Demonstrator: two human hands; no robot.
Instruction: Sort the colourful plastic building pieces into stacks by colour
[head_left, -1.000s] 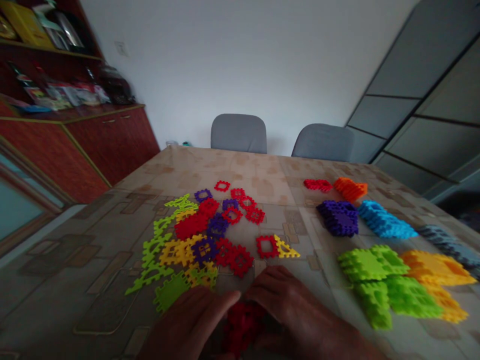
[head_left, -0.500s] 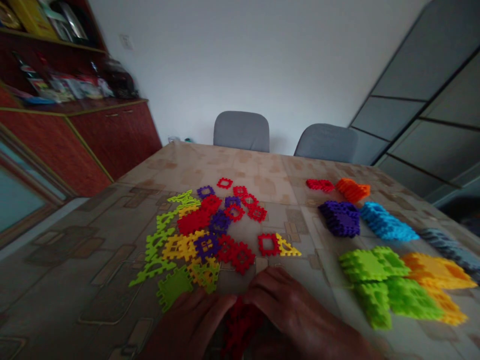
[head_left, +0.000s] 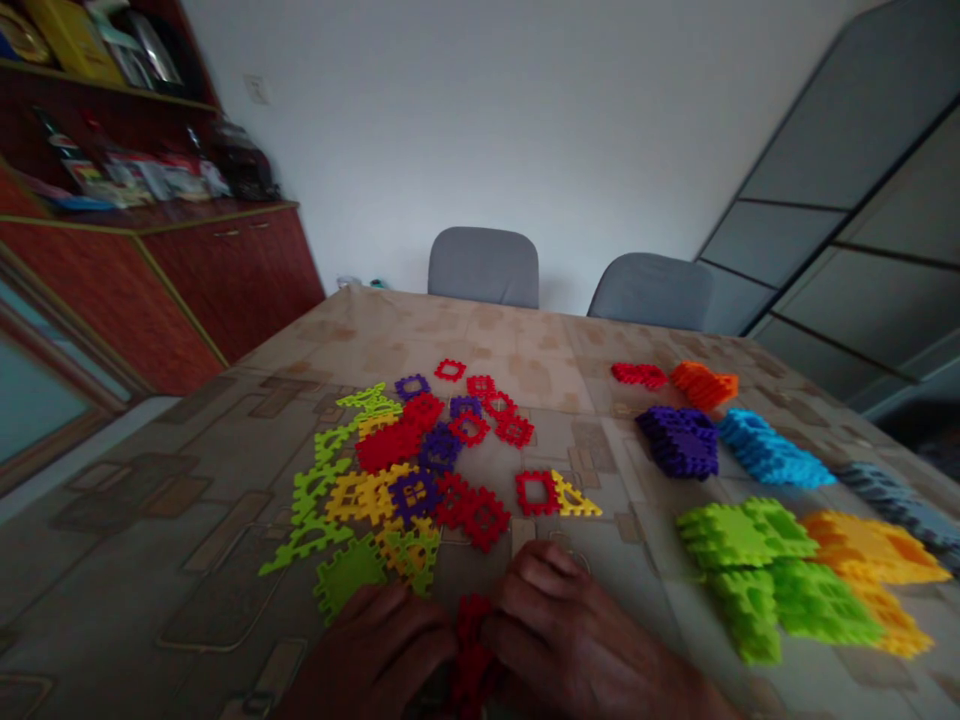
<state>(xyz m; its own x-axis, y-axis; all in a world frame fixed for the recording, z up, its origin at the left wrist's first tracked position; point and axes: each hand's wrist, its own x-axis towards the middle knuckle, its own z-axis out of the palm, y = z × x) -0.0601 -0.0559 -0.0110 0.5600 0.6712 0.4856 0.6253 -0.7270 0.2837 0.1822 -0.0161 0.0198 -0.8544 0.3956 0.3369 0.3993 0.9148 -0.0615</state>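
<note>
Here at bottom centre the left hand (head_left: 371,650) and right hand (head_left: 570,630) have their grips closed around red interlocking plastic pieces (head_left: 471,655), with finished colour stacks (head_left: 742,535) along the right of the tabletop (head_left: 517,340) and a loose mixed heap (head_left: 405,470) remaining mid-frame.

And across the patterned worktop (head_left: 540,340) we've got two grey chairs (head_left: 483,268) tucked in at the far edge, a dark red wooden cabinet (head_left: 232,280) on the left with bottles and packets (head_left: 142,175) crowding its top, a light switch (head_left: 256,89) up on the white wall, and tall grey panelled sliding doors (head_left: 817,240) on the right!
</note>
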